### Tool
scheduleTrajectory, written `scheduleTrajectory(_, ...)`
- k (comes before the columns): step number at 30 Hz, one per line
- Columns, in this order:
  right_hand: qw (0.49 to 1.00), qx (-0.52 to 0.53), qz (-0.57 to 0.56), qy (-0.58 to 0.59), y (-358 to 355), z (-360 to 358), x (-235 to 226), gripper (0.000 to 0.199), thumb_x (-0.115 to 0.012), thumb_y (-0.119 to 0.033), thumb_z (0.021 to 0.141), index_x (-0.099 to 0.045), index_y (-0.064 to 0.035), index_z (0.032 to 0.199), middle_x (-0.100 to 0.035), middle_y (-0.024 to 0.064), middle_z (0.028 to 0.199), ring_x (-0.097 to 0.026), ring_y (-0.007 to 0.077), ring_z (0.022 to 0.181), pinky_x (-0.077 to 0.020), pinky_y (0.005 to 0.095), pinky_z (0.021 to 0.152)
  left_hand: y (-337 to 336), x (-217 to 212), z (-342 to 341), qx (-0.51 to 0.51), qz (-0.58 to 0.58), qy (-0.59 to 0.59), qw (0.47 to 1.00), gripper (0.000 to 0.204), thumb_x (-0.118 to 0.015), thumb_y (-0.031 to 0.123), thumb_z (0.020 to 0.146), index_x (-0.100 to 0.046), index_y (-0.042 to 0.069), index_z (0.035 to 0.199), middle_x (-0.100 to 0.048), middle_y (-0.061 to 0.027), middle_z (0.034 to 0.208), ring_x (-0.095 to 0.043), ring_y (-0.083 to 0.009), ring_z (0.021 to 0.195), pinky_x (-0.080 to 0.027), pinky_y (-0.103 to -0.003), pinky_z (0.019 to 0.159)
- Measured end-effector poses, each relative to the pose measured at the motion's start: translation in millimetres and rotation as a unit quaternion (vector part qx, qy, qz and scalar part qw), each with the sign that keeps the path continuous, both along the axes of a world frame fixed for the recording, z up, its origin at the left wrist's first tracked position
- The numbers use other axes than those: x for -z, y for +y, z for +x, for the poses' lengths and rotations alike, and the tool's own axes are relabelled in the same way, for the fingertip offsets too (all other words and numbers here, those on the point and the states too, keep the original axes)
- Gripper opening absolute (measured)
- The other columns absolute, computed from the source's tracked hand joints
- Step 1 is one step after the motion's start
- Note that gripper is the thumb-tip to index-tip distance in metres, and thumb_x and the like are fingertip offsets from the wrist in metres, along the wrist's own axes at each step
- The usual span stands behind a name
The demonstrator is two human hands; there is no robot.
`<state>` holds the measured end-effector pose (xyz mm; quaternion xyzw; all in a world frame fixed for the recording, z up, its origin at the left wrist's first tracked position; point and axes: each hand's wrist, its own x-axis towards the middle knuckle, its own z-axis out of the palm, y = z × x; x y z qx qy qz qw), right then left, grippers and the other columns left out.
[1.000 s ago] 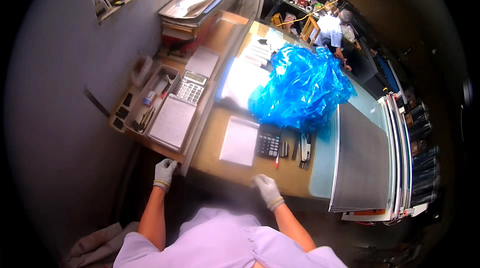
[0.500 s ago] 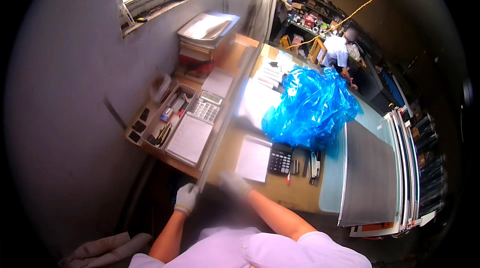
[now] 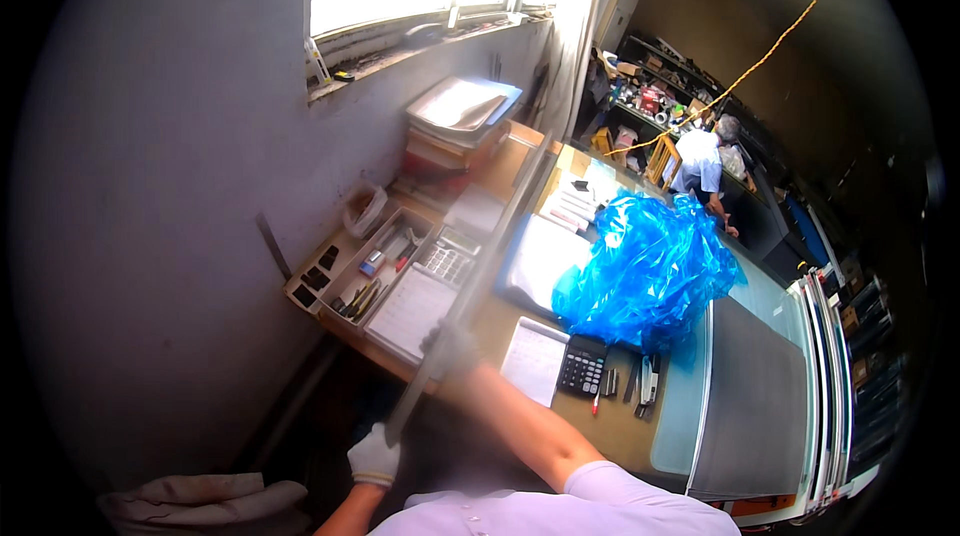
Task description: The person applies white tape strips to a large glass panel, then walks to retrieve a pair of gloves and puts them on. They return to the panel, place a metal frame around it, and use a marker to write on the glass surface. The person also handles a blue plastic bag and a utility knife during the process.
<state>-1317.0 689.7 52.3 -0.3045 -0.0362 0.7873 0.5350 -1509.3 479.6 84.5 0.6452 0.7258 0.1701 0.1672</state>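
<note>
A long, flat, pale strip slants from near my body up between the two tabletops; I cannot make out its material. At its near end my left hand, in a white glove, is closed around it. My right hand, also gloved, is against the strip farther along, its fingers smeared by motion. Left of the strip lies a written notepad, beside a tray of pens and cutters. To the right are another notepad and a black calculator.
Crumpled blue plastic film covers the middle of the right table. A stapler lies near its front. Dark panels stand at the right. Stacked folders sit by the window. Farther back a person bends over a dark surface.
My view has shifted, so the tables appear lower and farther right. My right hand has moved left onto the strip, and the strip looks raised off the table edge.
</note>
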Motion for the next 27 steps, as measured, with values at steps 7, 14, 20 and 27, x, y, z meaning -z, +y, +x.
scheduleTrajectory(7, 0.976, -0.147, 0.068, -0.144, -110, -16, -76, 0.03, -0.059, -0.023, 0.095, -0.058, -0.003, 0.117, -0.067, 0.012, 0.103, -0.062, 0.0199, 0.1, -0.0473, 0.0351, 0.092, -57, 86, -41, -0.046, 0.113, -0.062, 0.991, 0.019, -0.072, 0.026, 0.075, -0.064, 0.01, 0.08, -0.064, -0.0139, 0.069, -0.064, -0.0367, 0.065, -0.05, -0.047, 0.06)
scheduleTrajectory(14, 0.926, -0.073, 0.327, -0.177, -147, 64, -189, 0.033, -0.064, -0.026, 0.093, -0.054, -0.0044, 0.116, -0.064, 0.0073, 0.101, -0.059, 0.0169, 0.104, -0.0468, 0.0328, 0.092, -36, 112, -13, -0.091, 0.028, -0.152, 0.984, 0.024, -0.071, 0.027, 0.079, -0.063, 0.005, 0.084, -0.065, -0.0191, 0.08, -0.066, -0.0353, 0.079, -0.051, -0.042, 0.069)
scheduleTrajectory(20, 0.777, -0.015, 0.573, -0.262, -247, 193, -307, 0.027, -0.06, -0.028, 0.095, -0.063, -0.0011, 0.094, -0.063, 0.0096, 0.09, -0.06, 0.0211, 0.087, -0.0458, 0.0373, 0.082, -17, 154, -10, 0.081, 0.111, -0.112, 0.984, 0.021, -0.068, 0.025, 0.078, -0.061, 0.006, 0.074, -0.062, -0.0168, 0.072, -0.062, -0.0393, 0.072, -0.048, -0.047, 0.064)
scheduleTrajectory(27, 0.83, 0.389, 0.357, -0.18, -417, 330, -249, 0.038, -0.039, -0.04, 0.103, -0.058, -0.0147, 0.081, -0.024, -0.0046, 0.051, -0.022, 0.0126, 0.047, -0.0316, 0.033, 0.06, 8, 51, 106, 0.37, 0.162, 0.007, 0.915, 0.019, -0.075, 0.024, 0.067, -0.061, 0.011, 0.073, -0.062, -0.0126, 0.067, -0.062, -0.0352, 0.065, -0.049, -0.047, 0.061)
